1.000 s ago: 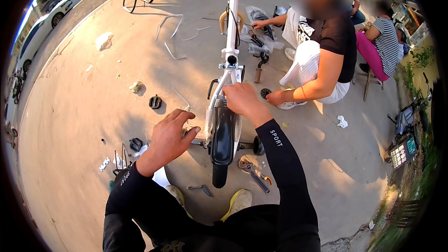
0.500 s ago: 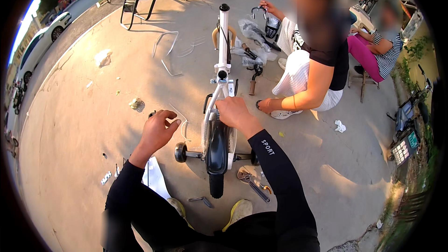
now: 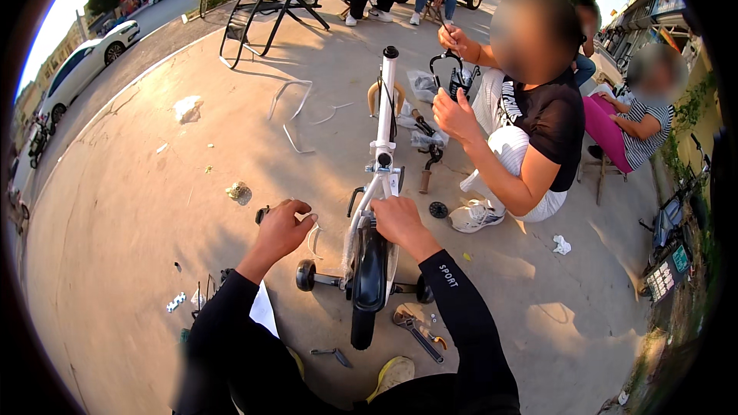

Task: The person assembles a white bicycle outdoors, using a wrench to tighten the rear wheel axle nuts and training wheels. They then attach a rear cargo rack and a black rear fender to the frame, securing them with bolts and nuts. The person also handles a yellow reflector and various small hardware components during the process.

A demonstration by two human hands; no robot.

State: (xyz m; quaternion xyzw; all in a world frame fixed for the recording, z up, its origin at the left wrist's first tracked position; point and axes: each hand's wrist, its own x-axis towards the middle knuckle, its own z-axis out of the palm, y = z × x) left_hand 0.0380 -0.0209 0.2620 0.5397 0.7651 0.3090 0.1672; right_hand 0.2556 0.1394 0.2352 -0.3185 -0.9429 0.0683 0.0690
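A small white bike frame [image 3: 384, 111] stands upside-up before me, its long tube pointing away and its black rear fender [image 3: 371, 261] above a rear wheel [image 3: 363, 330] near my feet. A training wheel [image 3: 306, 275] sticks out on each side. My right hand [image 3: 400, 220] is closed against the frame just ahead of the fender; its fingertips are hidden. Left of the bike, my left hand [image 3: 284, 227] hovers with bent fingers apart, nothing visible in it. Beyond that hand shows a black pedal [image 3: 262, 214].
At right, a crouching person [image 3: 538, 123] holds a black curved part [image 3: 446, 65]. Near them lie a brown-gripped handlebar piece [image 3: 427, 177] and a black disc [image 3: 438, 210]. An adjustable wrench [image 3: 419, 334] and small tool [image 3: 332, 355] lie by my feet. A folding chair [image 3: 280, 0] stands far off.
The view has tilted up slightly. The crouching person's lower hand has risen from the ground to the curved part, revealing a black disc. My hands keep much the same places by the bike.
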